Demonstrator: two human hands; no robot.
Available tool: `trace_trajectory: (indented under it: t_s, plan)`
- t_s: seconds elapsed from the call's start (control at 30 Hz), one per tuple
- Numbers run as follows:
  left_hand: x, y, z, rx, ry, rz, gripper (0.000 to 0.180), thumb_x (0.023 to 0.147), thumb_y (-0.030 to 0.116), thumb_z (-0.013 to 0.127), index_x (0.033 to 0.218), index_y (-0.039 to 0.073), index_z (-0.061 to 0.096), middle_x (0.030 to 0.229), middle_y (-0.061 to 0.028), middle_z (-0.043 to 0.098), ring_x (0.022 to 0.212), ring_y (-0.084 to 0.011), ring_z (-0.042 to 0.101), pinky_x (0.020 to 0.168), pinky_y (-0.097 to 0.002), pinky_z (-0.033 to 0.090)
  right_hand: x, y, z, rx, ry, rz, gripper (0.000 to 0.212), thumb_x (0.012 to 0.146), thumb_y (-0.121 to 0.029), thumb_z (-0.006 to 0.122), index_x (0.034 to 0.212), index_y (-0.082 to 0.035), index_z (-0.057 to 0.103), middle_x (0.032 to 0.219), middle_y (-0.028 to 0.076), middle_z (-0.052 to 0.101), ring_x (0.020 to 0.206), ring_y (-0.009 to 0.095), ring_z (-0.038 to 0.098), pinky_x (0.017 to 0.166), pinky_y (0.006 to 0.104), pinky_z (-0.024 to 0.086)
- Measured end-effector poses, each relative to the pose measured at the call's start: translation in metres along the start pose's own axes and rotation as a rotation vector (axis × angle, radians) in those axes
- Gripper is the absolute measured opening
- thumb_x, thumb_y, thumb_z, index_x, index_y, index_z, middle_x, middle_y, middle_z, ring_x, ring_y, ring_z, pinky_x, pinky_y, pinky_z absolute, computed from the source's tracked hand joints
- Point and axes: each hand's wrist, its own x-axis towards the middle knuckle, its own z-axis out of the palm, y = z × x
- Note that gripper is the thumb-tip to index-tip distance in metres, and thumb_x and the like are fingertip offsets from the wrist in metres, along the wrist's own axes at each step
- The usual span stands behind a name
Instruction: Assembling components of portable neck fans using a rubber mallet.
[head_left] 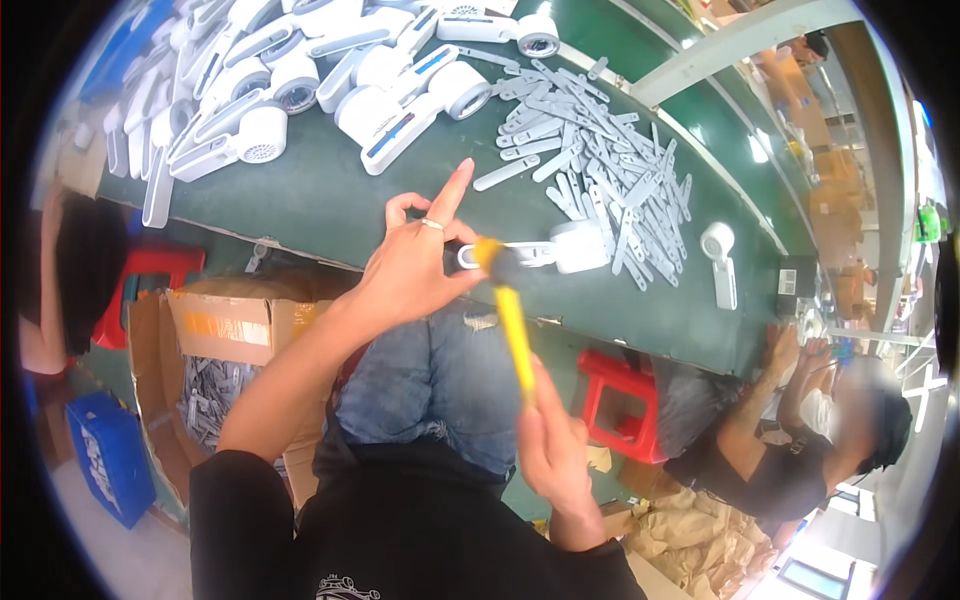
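In my right hand (553, 445) is a mallet (514, 335) with a yellow handle, my fingers closed round the handle's lower part. Its dark and yellow head is over the handle end of a white handheld fan (580, 246) at the table's front edge; whether they touch I cannot tell. My left hand (415, 262) holds that handle end between thumb and fingers, the index finger raised. Beyond lies a loose pile of flat grey strips (570, 130), perhaps handle covers. More white fans (375, 110) are heaped at the far left.
The green table (290, 215) spans the view. A single fan (718, 265) lies on its right part. Below on the left stands an open carton (220, 325) of grey parts. Red stools (618, 405) stand on both sides. A co-worker (770, 450) sits at the right.
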Motion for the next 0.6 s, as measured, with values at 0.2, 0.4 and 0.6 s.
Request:
trace_trajectory:
  t_s: [0.2, 0.4, 0.6]
  plan:
    - [0.003, -0.002, 0.0, -0.114, -0.012, -0.083, 0.12, 0.088, 0.024, 0.086, 0.173, 0.011, 0.003, 0.11, -0.003, 0.081, 0.12, -0.0322, 0.056, 0.121, -0.0474, 0.023, 0.011, -0.001, -0.019, 0.292, 0.145, 0.062, 0.054, 0.114, -0.025, 0.046, 0.161, 0.0, 0.042, 0.063, -0.001, 0.055, 0.054, 0.007, 0.052, 0.053, 0.0243, 0.044]
    - [-0.003, -0.004, -0.008, -0.103, 0.028, -0.186, 0.115, 0.09, 0.026, 0.084, 0.173, 0.013, 0.007, 0.116, -0.0023, 0.08, 0.125, -0.033, 0.052, 0.12, -0.0482, 0.026, 0.081, 0.041, -0.026, 0.536, 0.378, 0.12, 0.06, 0.115, -0.038, 0.048, 0.164, -0.005, 0.038, 0.072, 0.0, 0.055, 0.05, 0.007, 0.048, 0.045, 0.024, 0.039]
    - [-0.037, -0.004, -0.04, 0.003, 0.341, 0.244, 0.048, 0.089, 0.014, 0.084, 0.135, 0.015, 0.073, 0.112, -0.0041, 0.079, 0.094, -0.019, 0.071, 0.091, -0.0361, 0.045, 0.109, 0.099, -0.025, 0.696, 0.606, 0.145, 0.05, 0.114, -0.039, 0.05, 0.157, -0.014, 0.043, 0.071, 0.0, 0.055, 0.044, 0.01, 0.049, 0.035, 0.025, 0.04]
